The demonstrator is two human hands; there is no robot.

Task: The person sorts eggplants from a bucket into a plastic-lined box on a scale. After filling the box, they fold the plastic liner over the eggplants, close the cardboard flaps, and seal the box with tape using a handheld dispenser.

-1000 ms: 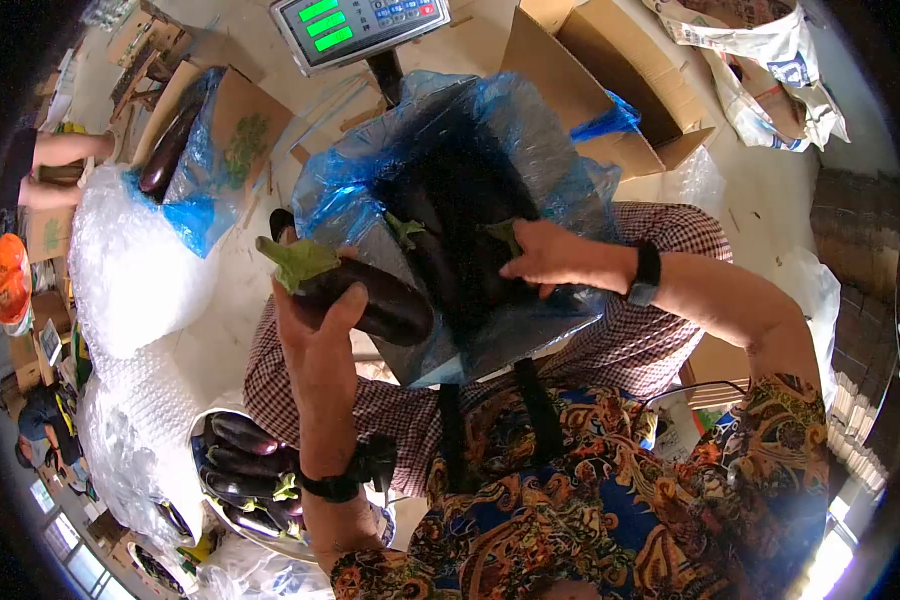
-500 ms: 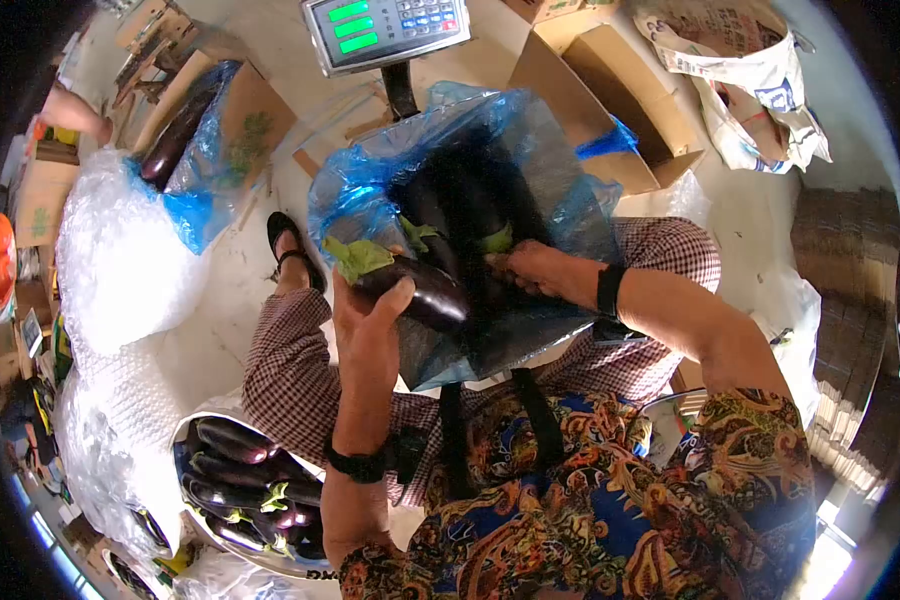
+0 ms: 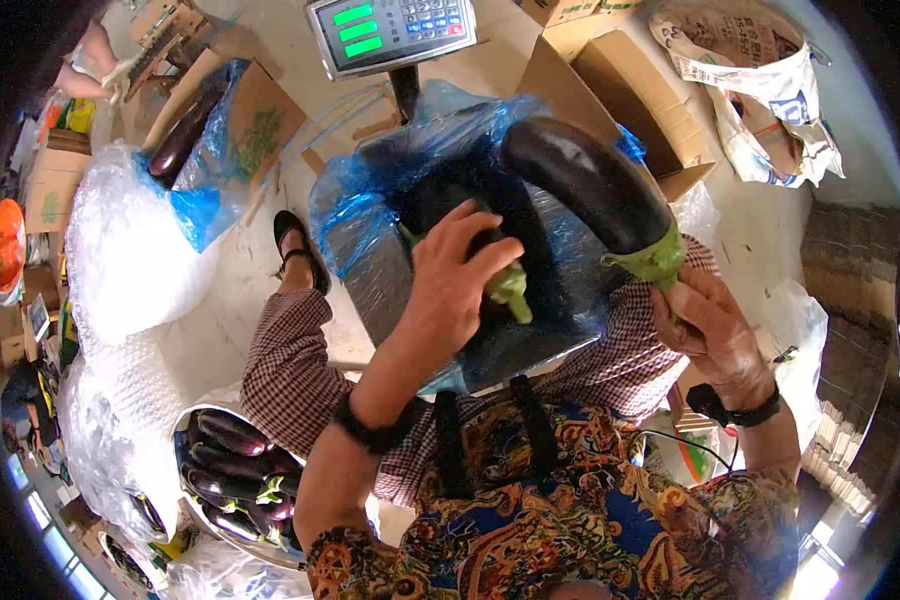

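Note:
My right hand (image 3: 705, 330) pinches a large dark purple eggplant (image 3: 585, 185) by its green stem, held out over the right side of the bag. That eggplant tilts up and away to the left. Over the middle of the blue plastic bag (image 3: 355, 215), my left hand (image 3: 455, 270) curls around another eggplant (image 3: 508, 290), whose pale green cap and stem show below the fingers. Most of its body is hidden by the hand. Dark eggplants lie in the shaded bag, their outlines hard to make out. Behind the bag stands a scale display (image 3: 390, 35) with green lit panels.
A tub (image 3: 195, 415) of several eggplants sits at lower left. An open cardboard box (image 3: 640, 95) stands at upper right, beside a white woven sack (image 3: 770, 110). Another box (image 3: 265, 115) holds an eggplant in blue plastic. Bubble wrap (image 3: 120, 260) piles up at left.
My right hand has lifted an eggplant out of the bag by its stem and moved right. My left hand has shifted right and inward over the bag, turning its eggplant stem-down.

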